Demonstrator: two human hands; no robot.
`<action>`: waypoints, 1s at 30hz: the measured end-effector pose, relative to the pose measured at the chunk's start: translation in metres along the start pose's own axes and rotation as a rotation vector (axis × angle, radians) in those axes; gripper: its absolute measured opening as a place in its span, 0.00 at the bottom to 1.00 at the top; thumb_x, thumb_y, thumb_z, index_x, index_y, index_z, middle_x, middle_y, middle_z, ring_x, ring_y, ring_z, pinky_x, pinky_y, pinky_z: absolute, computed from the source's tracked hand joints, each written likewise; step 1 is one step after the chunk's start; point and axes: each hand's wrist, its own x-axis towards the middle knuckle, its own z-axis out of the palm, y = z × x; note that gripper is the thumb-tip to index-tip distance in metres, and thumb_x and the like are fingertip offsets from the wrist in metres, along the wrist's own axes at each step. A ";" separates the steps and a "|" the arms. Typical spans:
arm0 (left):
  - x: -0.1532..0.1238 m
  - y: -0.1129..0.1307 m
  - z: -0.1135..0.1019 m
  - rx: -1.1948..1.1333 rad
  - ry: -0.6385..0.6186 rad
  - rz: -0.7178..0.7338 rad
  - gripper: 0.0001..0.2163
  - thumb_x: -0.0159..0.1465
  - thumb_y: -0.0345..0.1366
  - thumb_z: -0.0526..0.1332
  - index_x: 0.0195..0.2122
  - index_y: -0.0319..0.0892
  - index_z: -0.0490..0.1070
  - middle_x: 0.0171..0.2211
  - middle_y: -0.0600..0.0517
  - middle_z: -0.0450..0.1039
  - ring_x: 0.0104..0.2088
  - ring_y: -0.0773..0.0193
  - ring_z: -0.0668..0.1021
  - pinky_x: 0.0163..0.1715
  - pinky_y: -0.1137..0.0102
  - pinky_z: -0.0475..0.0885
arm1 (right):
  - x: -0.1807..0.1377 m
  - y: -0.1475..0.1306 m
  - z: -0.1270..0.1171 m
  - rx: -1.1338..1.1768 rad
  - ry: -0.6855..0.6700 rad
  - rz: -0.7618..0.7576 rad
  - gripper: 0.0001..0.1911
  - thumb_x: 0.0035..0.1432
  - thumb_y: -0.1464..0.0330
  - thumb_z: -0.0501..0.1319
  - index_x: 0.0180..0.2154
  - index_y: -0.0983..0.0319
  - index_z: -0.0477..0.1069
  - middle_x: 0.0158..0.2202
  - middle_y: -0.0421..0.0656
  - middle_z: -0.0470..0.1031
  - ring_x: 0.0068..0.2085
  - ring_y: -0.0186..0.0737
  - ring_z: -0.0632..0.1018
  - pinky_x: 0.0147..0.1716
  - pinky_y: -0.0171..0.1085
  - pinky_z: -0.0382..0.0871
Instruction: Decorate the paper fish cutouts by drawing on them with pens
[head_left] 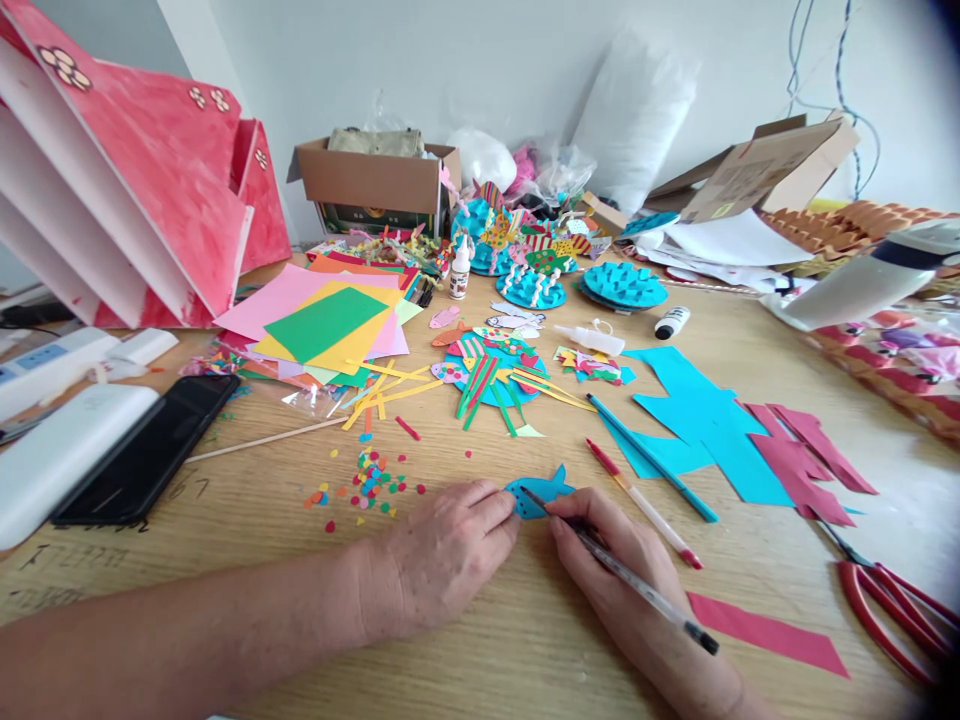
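Lying flat on the wooden table (225, 590) at near centre, the blue paper fish (541, 492) is sitting between both hands, its tail pointing toward 1 o'clock. The left hand (442, 555) is pressing its fingertips on the fish's 9 o'clock end, fingers stretched out and wrapped around nothing, pinning rather than gripping. The right hand (615, 570), at 5 o'clock of the fish, is pinching a clear pen (622, 578) between thumb and fingers, and the tip is touching the fish near its rounded end.

Judging from this, the cutting is done and the drawing is only beginning. The blue surface looks almost plain, and any marks by the tip are too small to make out.

Loose confetti dots (367, 488) are lying at 9 o'clock. A decorated blue disc (491, 375) with coloured strips is sitting at 12 o'clock, seemingly finished. A red-and-white pencil (645, 505) is lying just at 3 o'clock, with a blue offcut (701, 425) beyond at 2 o'clock. Red scissors (892, 600) are lying well apart at 4 o'clock, and a black phone (150, 450) far off at 9 o'clock.
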 end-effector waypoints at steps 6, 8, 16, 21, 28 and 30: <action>0.001 0.000 -0.003 0.009 -0.014 -0.003 0.08 0.64 0.26 0.52 0.41 0.36 0.68 0.44 0.45 0.67 0.45 0.58 0.69 0.48 0.64 0.68 | 0.001 -0.001 0.000 -0.012 0.012 0.006 0.07 0.54 0.66 0.53 0.28 0.59 0.68 0.16 0.35 0.68 0.16 0.33 0.67 0.16 0.32 0.59; 0.001 0.000 -0.003 0.005 -0.022 -0.005 0.08 0.64 0.26 0.52 0.42 0.35 0.68 0.44 0.45 0.67 0.45 0.58 0.68 0.48 0.64 0.68 | 0.002 -0.001 0.000 -0.008 0.004 0.004 0.08 0.54 0.66 0.53 0.28 0.59 0.68 0.17 0.35 0.69 0.17 0.33 0.68 0.17 0.32 0.60; 0.001 0.000 -0.003 0.006 -0.013 -0.006 0.08 0.64 0.26 0.52 0.42 0.36 0.68 0.44 0.46 0.67 0.45 0.58 0.69 0.49 0.64 0.68 | 0.001 0.002 0.000 -0.014 -0.002 -0.001 0.07 0.54 0.66 0.53 0.29 0.59 0.69 0.17 0.36 0.70 0.17 0.34 0.68 0.17 0.32 0.60; 0.001 0.000 -0.004 0.006 -0.011 0.001 0.09 0.65 0.26 0.51 0.42 0.36 0.68 0.43 0.46 0.67 0.45 0.59 0.69 0.48 0.64 0.68 | 0.001 0.003 0.001 -0.017 0.005 0.001 0.08 0.54 0.66 0.53 0.29 0.59 0.69 0.16 0.35 0.69 0.17 0.33 0.67 0.17 0.32 0.59; 0.001 -0.001 -0.003 -0.008 -0.011 0.004 0.08 0.64 0.26 0.52 0.42 0.35 0.68 0.44 0.46 0.67 0.44 0.59 0.69 0.49 0.65 0.67 | 0.000 0.003 0.001 -0.006 -0.005 0.007 0.08 0.54 0.66 0.53 0.28 0.60 0.68 0.17 0.36 0.69 0.17 0.33 0.68 0.17 0.31 0.59; 0.000 -0.001 -0.003 -0.003 -0.015 0.004 0.09 0.64 0.26 0.52 0.42 0.36 0.68 0.44 0.46 0.67 0.45 0.59 0.69 0.49 0.65 0.67 | 0.000 0.002 0.001 -0.011 0.003 0.004 0.08 0.54 0.66 0.53 0.29 0.60 0.69 0.17 0.36 0.69 0.17 0.33 0.67 0.17 0.31 0.59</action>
